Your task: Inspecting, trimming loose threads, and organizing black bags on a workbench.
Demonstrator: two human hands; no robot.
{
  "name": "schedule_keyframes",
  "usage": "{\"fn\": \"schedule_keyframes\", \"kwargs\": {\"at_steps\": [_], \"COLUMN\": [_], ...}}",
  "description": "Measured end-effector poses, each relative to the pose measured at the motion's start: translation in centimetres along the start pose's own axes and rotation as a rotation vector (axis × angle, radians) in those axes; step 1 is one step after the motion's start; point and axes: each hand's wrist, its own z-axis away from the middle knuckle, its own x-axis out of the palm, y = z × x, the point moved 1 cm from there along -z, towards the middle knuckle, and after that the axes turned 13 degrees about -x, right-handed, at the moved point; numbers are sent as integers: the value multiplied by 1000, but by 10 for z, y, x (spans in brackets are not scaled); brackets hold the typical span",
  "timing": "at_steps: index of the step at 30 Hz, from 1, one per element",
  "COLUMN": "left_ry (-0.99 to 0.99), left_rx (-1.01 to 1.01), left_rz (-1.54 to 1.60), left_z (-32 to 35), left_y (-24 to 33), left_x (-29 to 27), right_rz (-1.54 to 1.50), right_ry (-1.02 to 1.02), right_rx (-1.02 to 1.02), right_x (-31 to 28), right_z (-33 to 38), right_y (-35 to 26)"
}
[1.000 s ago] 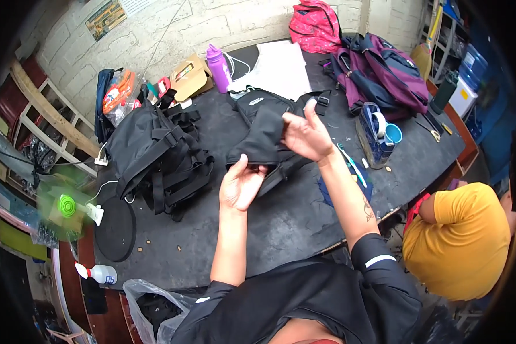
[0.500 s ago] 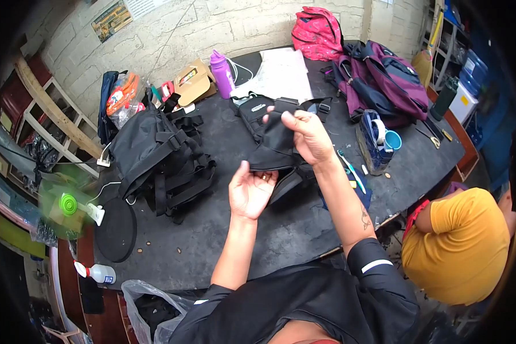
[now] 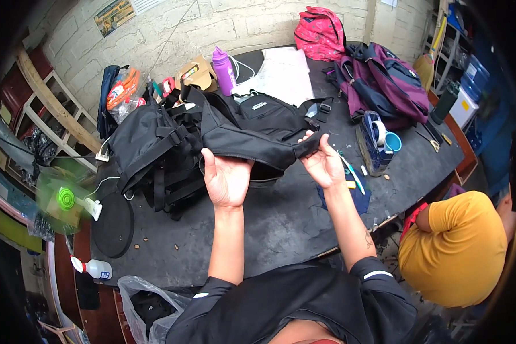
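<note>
A black fabric bag (image 3: 241,142) with a zipped edge hangs stretched between my two hands above the table. My left hand (image 3: 228,182), palm up, has its fingers hidden beneath the bag's near edge and its thumb standing up beside it. At the bag's narrow right end, my right hand (image 3: 325,163) grips the fabric between thumb and fingers. Just behind lies another black bag (image 3: 262,108) with a small pale label and a buckled strap; the held bag overlaps it, so whether they are joined I cannot tell.
Left of my hands sits a large black strapped bag (image 3: 146,137). A purple bottle (image 3: 223,71), white sheet (image 3: 284,71), purple backpack (image 3: 384,86) and pink bag (image 3: 320,34) line the back. Right stands a tape holder (image 3: 372,149). A fan (image 3: 66,198) and spray bottle (image 3: 97,269) are left; a person (image 3: 453,246) is right.
My right hand has come down and toward me from above the bag to its right end. My left hand has shifted left, and the bag is now spread out sideways.
</note>
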Motion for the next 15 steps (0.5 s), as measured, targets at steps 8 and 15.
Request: {"fn": "schedule_keyframes", "kwargs": {"at_steps": [8,15], "left_ry": [11,115], "left_rx": [-1,-21], "left_rz": [-9,-327], "left_z": [-5,-9], "left_y": [3,4], "left_x": [-3,-9], "right_rz": [-169,-144], "right_ry": [11,99], "right_rx": [0,11], "right_x": [-24,-23], "right_z": [7,16], "right_y": [8,10]}}
